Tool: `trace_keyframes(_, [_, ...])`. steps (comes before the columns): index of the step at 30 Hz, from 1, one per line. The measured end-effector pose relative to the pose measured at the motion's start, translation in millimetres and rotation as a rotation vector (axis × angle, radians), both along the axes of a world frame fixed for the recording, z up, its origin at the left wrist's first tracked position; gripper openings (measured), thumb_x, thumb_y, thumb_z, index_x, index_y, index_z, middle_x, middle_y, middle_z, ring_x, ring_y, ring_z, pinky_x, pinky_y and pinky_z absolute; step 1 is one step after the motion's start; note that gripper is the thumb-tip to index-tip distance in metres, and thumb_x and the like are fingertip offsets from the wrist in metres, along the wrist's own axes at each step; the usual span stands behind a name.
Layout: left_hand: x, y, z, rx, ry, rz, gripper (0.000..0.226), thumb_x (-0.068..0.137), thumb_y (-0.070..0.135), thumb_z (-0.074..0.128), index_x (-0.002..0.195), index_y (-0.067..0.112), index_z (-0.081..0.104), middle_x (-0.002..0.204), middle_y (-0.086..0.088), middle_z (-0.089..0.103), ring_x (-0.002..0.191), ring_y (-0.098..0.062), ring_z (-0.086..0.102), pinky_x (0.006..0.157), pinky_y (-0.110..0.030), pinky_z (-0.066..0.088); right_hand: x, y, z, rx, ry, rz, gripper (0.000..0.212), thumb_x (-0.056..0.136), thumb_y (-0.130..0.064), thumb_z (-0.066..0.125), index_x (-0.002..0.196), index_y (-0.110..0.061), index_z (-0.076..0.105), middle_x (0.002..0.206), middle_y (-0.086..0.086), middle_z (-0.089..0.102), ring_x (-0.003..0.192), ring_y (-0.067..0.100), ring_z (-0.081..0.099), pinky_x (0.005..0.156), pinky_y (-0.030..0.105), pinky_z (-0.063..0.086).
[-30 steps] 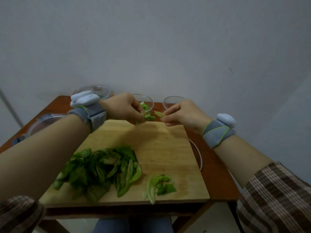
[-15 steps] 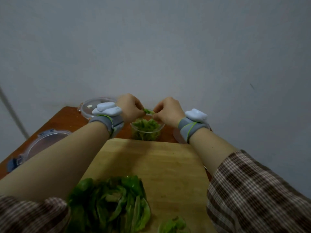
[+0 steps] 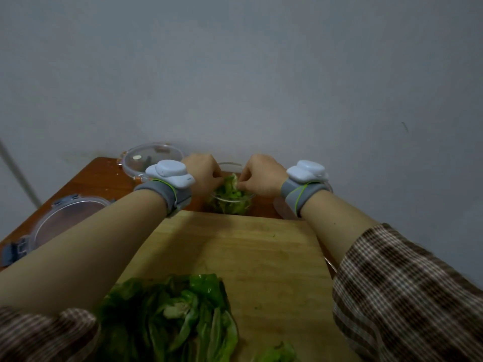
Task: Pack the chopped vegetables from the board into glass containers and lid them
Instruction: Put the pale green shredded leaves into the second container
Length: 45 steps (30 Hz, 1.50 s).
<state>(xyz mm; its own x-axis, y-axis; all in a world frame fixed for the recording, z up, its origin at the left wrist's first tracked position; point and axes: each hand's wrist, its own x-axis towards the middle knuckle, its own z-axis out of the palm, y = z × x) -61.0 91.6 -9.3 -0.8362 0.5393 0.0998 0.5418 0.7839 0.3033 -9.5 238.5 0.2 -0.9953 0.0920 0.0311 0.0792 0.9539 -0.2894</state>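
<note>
One big heap of pepper pieces (image 3: 183,317) at near end of cutting board (image 3: 248,246). Just past far edge: glass container (image 3: 230,203), part filled with chopped greens. Left hand (image 3: 205,173) and right hand (image 3: 262,176), raised above it half second ago, now down at its mouth. Curled fingers of both pinch one green piece (image 3: 231,181) between them, touching fill. Blue-clipped lid (image 3: 60,218) on table (image 3: 96,173) at left; round lid (image 3: 154,158) farther back.
</note>
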Motion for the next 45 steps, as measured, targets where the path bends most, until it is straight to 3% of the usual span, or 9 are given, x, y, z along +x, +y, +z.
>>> trace_keyframes(7, [18,-4,12,0.058,0.05,-0.031,0.022,0.088,0.024,0.058,0.101,0.017,0.074,0.106,-0.009,0.071,0.099,-0.03,0.064,0.084,-0.033,0.051,17,-2,11,-0.151,0.111,-0.016,0.015,0.074,-0.017,0.076,0.088,-0.013,0.077,0.088,0.009,0.074,0.078,0.012,0.062,0.069,0.02,0.043])
trace_keyframes(11, [44,-12,21,0.149,0.099,-0.099,0.018,0.085,0.023,0.062,0.099,0.017,0.073,0.1,-0.003,0.073,0.093,-0.021,0.065,0.085,-0.032,0.052,45,0,12,-0.308,0.109,-0.026,0.013,0.078,-0.013,0.071,0.089,-0.012,0.077,0.086,0.009,0.074,0.079,0.017,0.065,0.077,0.029,0.052])
trace_keyframes(16, [98,-22,27,0.035,-0.019,-0.322,0.018,0.087,0.026,0.064,0.099,0.016,0.073,0.095,0.002,0.072,0.083,-0.012,0.064,0.076,-0.023,0.05,101,8,11,-0.502,-0.083,0.068,0.009,0.078,-0.007,0.073,0.085,-0.013,0.075,0.064,-0.006,0.069,0.06,0.005,0.064,0.057,0.023,0.052])
trace_keyframes(19, [127,-28,26,-0.055,-0.066,-0.417,0.018,0.088,0.028,0.063,0.1,0.019,0.073,0.096,0.007,0.07,0.085,-0.008,0.063,0.069,-0.013,0.045,139,6,7,-0.508,-0.238,0.134,0.013,0.078,-0.007,0.073,0.09,-0.01,0.074,0.073,0.002,0.071,0.06,0.006,0.064,0.054,0.016,0.049])
trace_keyframes(27, [173,-51,24,-0.272,-0.093,-0.505,0.037,0.079,0.055,0.06,0.08,0.02,0.072,0.091,0.002,0.066,0.094,-0.011,0.05,0.083,-0.038,0.05,201,-9,-5,-0.399,-0.497,0.272,0.033,0.07,-0.025,0.082,0.101,-0.03,0.068,0.093,-0.002,0.064,0.083,0.009,0.057,0.076,0.034,0.049])
trace_keyframes(32, [192,-53,16,-0.45,0.055,-0.507,0.039,0.076,0.057,0.061,0.078,0.019,0.072,0.092,0.001,0.063,0.096,-0.014,0.038,0.08,-0.038,0.052,220,-22,-10,-0.297,-0.446,0.278,0.057,0.067,-0.029,0.084,0.119,-0.024,0.06,0.109,-0.003,0.059,0.092,0.007,0.051,0.081,0.019,0.043])
trace_keyframes(35, [195,-53,12,-0.496,0.065,-0.507,0.028,0.078,0.044,0.062,0.081,0.018,0.073,0.095,0.001,0.064,0.098,-0.016,0.036,0.081,-0.039,0.052,224,-26,-17,-0.28,-0.349,0.268,0.045,0.07,-0.03,0.082,0.11,-0.022,0.063,0.093,-0.011,0.057,0.079,0.0,0.05,0.067,0.008,0.041])
trace_keyframes(38, [198,-51,10,-0.502,0.036,-0.488,0.023,0.08,0.04,0.063,0.085,0.019,0.072,0.096,0.001,0.064,0.097,-0.015,0.035,0.083,-0.04,0.053,226,-26,-23,-0.333,-0.255,0.243,0.025,0.074,-0.028,0.079,0.094,-0.015,0.071,0.083,-0.004,0.063,0.069,0.002,0.051,0.063,0.017,0.042])
trace_keyframes(45, [200,-46,16,-0.181,-0.057,-0.441,0.014,0.083,0.03,0.066,0.08,0.017,0.071,0.08,0.005,0.068,0.076,-0.012,0.061,0.066,-0.022,0.05,222,-16,-27,-0.253,-0.037,0.061,0.013,0.077,-0.023,0.076,0.086,-0.014,0.074,0.073,-0.004,0.067,0.064,0.003,0.057,0.06,0.014,0.044])
